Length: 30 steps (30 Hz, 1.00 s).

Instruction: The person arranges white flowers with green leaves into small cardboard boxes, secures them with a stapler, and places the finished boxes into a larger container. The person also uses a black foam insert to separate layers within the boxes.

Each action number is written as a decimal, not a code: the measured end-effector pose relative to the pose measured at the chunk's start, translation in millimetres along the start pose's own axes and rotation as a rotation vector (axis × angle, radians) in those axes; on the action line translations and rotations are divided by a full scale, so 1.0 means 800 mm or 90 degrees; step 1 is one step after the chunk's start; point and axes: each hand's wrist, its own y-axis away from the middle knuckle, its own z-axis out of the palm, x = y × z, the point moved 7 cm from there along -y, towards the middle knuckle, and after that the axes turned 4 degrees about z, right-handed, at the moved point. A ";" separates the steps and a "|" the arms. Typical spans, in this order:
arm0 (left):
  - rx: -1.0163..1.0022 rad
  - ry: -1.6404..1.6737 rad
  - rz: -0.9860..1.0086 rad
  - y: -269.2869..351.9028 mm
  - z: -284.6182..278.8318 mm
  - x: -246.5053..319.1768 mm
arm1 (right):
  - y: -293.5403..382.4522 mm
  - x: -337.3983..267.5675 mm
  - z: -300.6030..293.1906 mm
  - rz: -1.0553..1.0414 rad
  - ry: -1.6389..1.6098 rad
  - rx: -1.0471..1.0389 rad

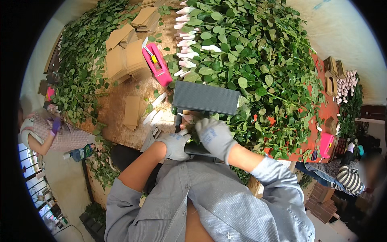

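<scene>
My left hand (176, 144), in a pale grey work glove, is at the near left side of a dark grey ribbed stand (206, 97). Its fingertips touch green leaves at the stand's opening; whether they grip a stem cannot be told. My right hand (213, 137), gloved alike and slightly blurred, is curled at the right of the same opening, its fingers partly hidden. Between the hands, a flower bud in a whitish sleeve (188, 117) lies inside the stand. More white-sleeved buds (187, 55) line the edge of a large heap of leafy stems (257, 66).
A pink tape dispenser (157, 65) and stacks of cardboard sheets (125, 57) lie on the worn table (113, 121). Loose white sleeves (156, 117) are left of the stand. Co-workers (57, 130) are at far left and far right, near another pink dispenser (326, 145).
</scene>
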 end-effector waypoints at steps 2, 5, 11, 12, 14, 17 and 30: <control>0.018 0.001 0.014 -0.004 0.002 -0.001 | -0.026 -0.008 0.014 -0.015 -0.050 0.015; 0.037 -0.010 0.013 -0.006 0.003 -0.005 | -0.068 -0.003 0.102 0.016 0.015 0.030; 0.013 -0.001 0.016 -0.004 0.000 -0.004 | -0.081 0.006 0.124 -0.026 -0.085 0.084; 0.012 -0.005 0.021 -0.003 0.000 -0.006 | -0.081 0.006 0.123 -0.036 -0.110 0.093; 0.046 0.040 0.100 -0.007 -0.001 -0.015 | -0.081 0.009 0.132 -0.050 -0.159 0.027; 0.103 0.261 0.159 -0.007 -0.027 -0.042 | -0.079 0.010 0.125 -0.075 -0.139 0.083; 0.452 -0.253 -0.074 -0.067 -0.042 -0.128 | -0.081 0.021 0.125 -0.036 -0.148 0.181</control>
